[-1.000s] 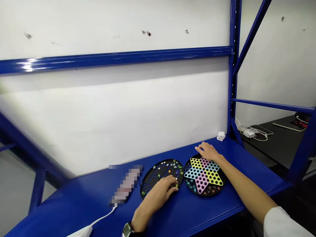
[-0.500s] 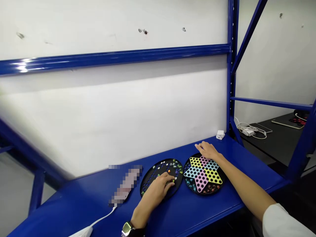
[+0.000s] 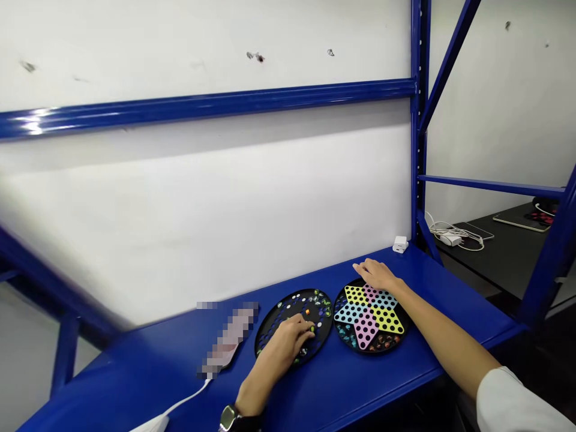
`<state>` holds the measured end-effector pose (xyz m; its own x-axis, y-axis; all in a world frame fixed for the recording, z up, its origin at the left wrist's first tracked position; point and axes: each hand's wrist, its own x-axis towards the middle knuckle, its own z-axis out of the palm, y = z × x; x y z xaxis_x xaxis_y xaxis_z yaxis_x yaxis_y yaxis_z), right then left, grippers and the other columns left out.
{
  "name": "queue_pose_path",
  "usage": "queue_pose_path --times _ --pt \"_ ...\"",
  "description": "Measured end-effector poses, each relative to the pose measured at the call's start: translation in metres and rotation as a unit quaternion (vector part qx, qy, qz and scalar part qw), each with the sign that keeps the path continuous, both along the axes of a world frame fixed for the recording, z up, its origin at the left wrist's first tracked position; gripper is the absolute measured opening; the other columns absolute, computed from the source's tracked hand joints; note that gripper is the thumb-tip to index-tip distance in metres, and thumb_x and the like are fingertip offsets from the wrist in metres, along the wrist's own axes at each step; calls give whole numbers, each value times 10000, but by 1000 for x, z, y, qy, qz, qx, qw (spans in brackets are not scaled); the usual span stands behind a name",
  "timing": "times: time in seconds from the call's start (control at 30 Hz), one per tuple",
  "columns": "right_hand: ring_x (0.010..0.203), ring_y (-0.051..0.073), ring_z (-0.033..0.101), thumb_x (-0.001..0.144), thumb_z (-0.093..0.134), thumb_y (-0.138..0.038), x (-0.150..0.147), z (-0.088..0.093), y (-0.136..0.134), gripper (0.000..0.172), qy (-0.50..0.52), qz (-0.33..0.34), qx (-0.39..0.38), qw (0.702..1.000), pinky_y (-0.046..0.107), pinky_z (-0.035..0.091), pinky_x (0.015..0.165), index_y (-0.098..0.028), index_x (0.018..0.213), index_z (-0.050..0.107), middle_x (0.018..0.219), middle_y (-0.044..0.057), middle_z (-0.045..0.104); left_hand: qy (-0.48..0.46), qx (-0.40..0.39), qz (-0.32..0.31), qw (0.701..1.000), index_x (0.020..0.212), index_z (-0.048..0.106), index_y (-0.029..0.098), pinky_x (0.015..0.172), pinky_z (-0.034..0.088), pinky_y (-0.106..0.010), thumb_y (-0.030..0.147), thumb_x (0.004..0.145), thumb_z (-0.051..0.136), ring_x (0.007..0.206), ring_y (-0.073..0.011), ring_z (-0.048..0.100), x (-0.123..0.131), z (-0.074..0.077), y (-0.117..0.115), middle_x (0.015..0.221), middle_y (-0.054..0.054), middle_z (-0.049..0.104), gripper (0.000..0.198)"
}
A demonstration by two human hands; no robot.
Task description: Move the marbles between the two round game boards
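Your left hand [image 3: 284, 341] has shifted inward over black board [image 3: 296, 306], fingers pinching green marble [image 3: 312, 329] at the tips; right hand [image 3: 377, 275] at star board [image 3: 369, 315] far rim, fingers loosely spread

White wall [image 3: 270, 198] behind blue frame [image 3: 225, 107]

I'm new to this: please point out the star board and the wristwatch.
Star board [image 3: 369, 311]: head view, middle of the star.
Wristwatch [image 3: 228, 416]: head view, on its dial.
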<state>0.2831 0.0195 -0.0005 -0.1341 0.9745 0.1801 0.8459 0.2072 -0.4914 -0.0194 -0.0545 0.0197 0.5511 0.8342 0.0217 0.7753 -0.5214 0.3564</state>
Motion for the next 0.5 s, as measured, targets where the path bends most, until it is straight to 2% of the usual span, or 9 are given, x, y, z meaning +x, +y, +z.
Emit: queue_pose_path --times 0.1,0.27,0.5 --pt "715 182 562 991 179 -603 0 0 0 598 4 5 0 1000 329 416 730 -198 611 400 832 45 595 -9 2 1 1000 768 677 197 740 427 -294 413 944 409 790 -185 577 -1 -1 2 817 -48 606 387" --pt "693 177 547 983 181 -619 -1 -2 1 602 10 2 1 1000 338 414 753 -199 615 404 790 34 576 -56 20 11 998 932 732 221 732 430 -282 440 936 453 771 -176 582 -10 -7 8 830 -32 627 355" --pt "665 172 540 983 181 -626 0 -4 2 615 3 8 -5 1000 330 407 738 -198 611 419 746 31 570 -53 40 36 997 925 750 238 723 433 -292 452 923 468 742 -183 582 -23 -17 18 797 -28 629 354"
